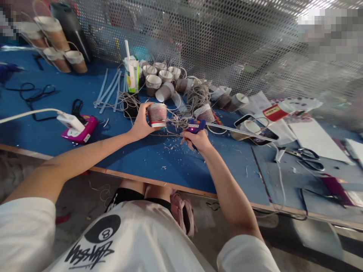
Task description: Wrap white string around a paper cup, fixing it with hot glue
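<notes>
Left hand (141,126) grips paper cup (157,115); right hand (198,140) grips glue gun (195,125); shirt (119,241) reads "8".

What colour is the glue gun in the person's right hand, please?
Blue with an orange trigger, seen in the head view: glue gun in the right hand.

L hand (141,126) grips a paper cup (157,115) — R hand (198,140) holds a blue glue gun (195,126), nozzle at the cup, over blue table (136,155).
</notes>
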Demonstrator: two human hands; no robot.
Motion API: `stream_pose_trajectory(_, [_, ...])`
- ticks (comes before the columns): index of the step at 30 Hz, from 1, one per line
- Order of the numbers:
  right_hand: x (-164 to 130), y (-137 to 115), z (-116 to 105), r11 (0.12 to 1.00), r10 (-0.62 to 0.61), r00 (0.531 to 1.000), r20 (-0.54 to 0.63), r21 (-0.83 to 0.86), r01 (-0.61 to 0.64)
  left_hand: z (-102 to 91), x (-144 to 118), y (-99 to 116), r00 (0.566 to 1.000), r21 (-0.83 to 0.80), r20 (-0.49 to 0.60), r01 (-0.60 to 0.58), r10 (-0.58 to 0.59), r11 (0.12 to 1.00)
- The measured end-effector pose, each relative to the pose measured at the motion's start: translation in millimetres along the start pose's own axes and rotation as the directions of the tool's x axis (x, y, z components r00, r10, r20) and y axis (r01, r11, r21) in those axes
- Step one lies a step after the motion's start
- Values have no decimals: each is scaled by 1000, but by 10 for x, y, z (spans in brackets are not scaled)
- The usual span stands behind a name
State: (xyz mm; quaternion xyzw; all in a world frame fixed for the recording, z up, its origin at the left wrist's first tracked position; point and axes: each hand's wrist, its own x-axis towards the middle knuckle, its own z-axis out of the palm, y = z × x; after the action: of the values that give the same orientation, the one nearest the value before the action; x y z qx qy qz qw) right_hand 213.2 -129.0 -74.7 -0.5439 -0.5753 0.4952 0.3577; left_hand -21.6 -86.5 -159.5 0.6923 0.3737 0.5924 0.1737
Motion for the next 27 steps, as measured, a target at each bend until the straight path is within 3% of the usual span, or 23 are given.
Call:
stream_pose_trajectory(15, [-18, -23, -7, 1000, 22, 1000, -15, 12, -21, -23, 3, -89, 998, -109, 21, 69, -67, 992])
stream_pose_trajectory(27, [-41, -83, -12, 997, 33, 999, -17, 77, -32, -1, 32, -163, 1000, -185, -5, -18, 17, 983])
